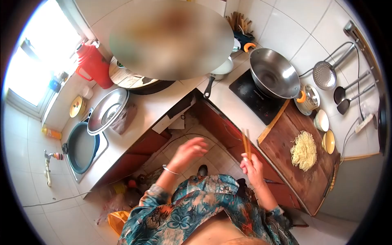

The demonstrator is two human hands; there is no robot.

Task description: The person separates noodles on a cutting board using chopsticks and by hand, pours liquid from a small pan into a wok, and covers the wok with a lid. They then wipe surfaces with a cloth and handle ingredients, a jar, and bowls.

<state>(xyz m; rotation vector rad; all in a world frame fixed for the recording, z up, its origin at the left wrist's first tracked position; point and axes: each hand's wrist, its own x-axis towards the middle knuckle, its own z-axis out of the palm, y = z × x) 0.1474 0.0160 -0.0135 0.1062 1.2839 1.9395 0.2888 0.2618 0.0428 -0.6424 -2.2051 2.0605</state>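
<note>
My right hand [252, 166] is closed around a pair of wooden chopsticks [246, 143], their tips pointing up and away from me. It hovers over the cabinet front, just left of a brown wooden cutting board [279, 141]. On that board lies a loose heap of pale noodles [304, 151]. My left hand [188, 154], with a bracelet at the wrist, is raised in the air over the floor. Its fingers are stretched out and nothing is in them. Beyond the board, a steel wok [274, 73] with orange handles sits on a black induction cooker [257, 98].
Bowls [321, 120] stand along the wall by the board. Ladles and a skimmer [325, 76] hang at right. On the left counter are a metal lid [108, 111], a dark basin [83, 148] in the sink and a red thermos [94, 65]. A blurred oval hides the top middle.
</note>
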